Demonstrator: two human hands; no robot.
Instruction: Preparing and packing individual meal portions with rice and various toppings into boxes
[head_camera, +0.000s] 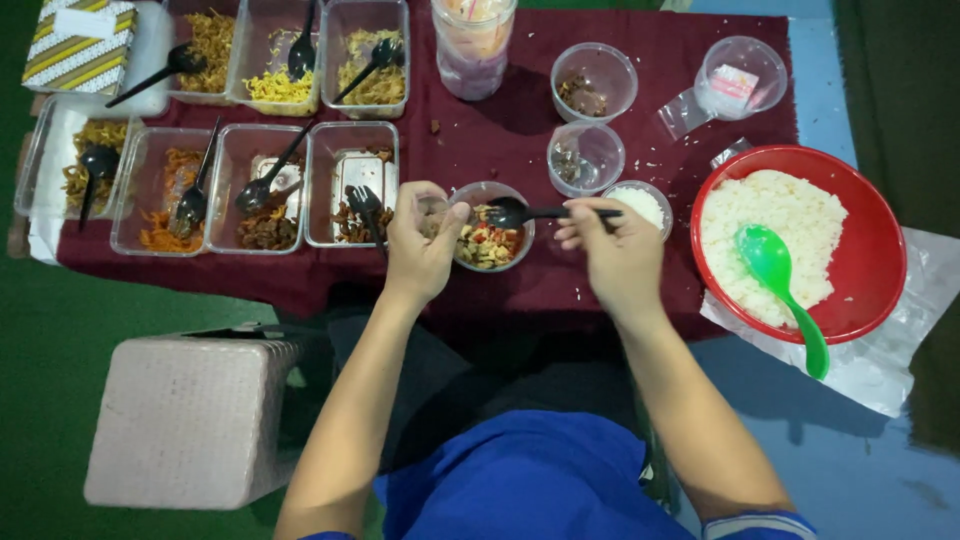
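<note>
A small clear plastic cup (488, 246) filled with mixed food sits on the dark red cloth (500, 130) in front of me. My left hand (420, 245) grips the cup's left rim. My right hand (615, 250) holds a black plastic spoon (530, 212) by its handle, with the bowl of the spoon resting over the food in the cup. A small cup of white rice (640, 203) stands just behind my right hand.
A red bowl (880, 260) of white rice with a green spoon (785, 290) sits at right. Several clear trays (355, 135) of side dishes with black spoons fill the left. Two clear cups (590, 120), a tall jar (472, 45) and a pale stool (190, 415) are nearby.
</note>
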